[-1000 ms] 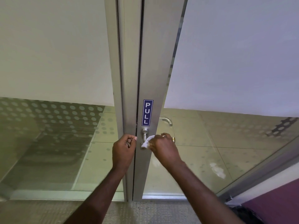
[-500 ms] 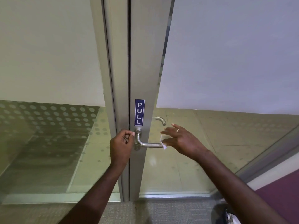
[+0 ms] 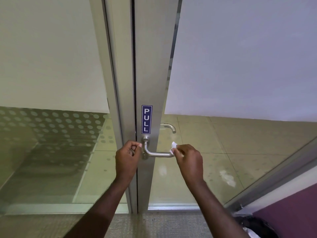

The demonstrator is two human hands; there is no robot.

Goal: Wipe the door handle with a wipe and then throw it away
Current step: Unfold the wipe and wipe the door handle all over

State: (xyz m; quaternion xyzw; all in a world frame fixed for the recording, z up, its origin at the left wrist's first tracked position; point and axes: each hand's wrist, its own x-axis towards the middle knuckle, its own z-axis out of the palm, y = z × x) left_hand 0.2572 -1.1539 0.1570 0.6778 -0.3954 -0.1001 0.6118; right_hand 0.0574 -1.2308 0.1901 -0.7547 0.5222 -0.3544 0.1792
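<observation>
Both hands closed: right hand [image 3: 189, 161] pinches wipe [image 3: 173, 147] over handle [image 3: 157, 154] tip; left hand [image 3: 127, 159] contents unclear.

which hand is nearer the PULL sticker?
Left. The left hand is curled just below and left of the PULL sticker, by the handle base. The right hand holds the wipe at the handle's far end.
</observation>
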